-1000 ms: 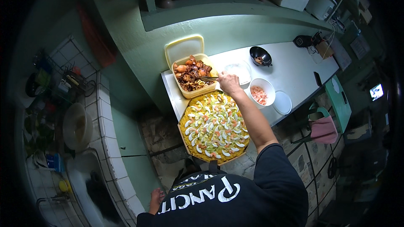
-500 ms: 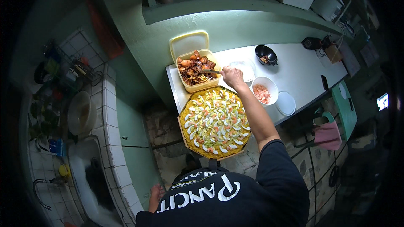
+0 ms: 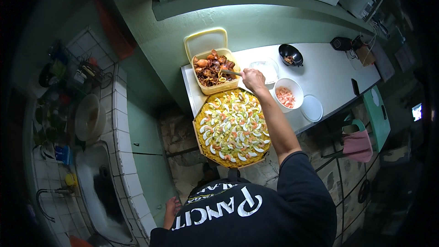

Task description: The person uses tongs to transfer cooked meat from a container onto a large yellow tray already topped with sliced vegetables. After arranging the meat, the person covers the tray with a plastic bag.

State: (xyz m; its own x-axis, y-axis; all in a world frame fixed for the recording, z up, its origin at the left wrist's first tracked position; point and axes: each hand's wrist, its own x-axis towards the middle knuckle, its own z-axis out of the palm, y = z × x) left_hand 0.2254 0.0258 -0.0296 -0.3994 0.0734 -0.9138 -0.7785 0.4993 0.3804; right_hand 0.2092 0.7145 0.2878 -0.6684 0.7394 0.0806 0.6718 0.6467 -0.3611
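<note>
My right hand (image 3: 254, 79) is closed round the handle of a metal utensil (image 3: 231, 72) that looks like a spoon or fork. Its far end is down in a yellow plastic container (image 3: 214, 89) of dark-sauced squid pieces (image 3: 212, 67) and rings. Below my right forearm lies an octagonal tray (image 3: 197, 133) of yellow noodles (image 3: 206, 145), topped with egg slices, chopped greens and shrimp. My left hand (image 3: 172, 206) hangs low by my side near the green cabinet, fingers loosely apart and nothing visible in it.
On the white table (image 3: 327, 80) are a clear container (image 3: 264, 69), a white bowl of shrimp (image 3: 288, 95), a round lid (image 3: 313, 108) and a black bowl (image 3: 291, 55). A tiled sink (image 3: 101, 187) is at left; a green chair (image 3: 354, 130) with pink cloth stands right.
My right hand has shifted slightly right, drawing the utensil toward the container's right side. The view has moved a little. My left hand stays low by my side.
</note>
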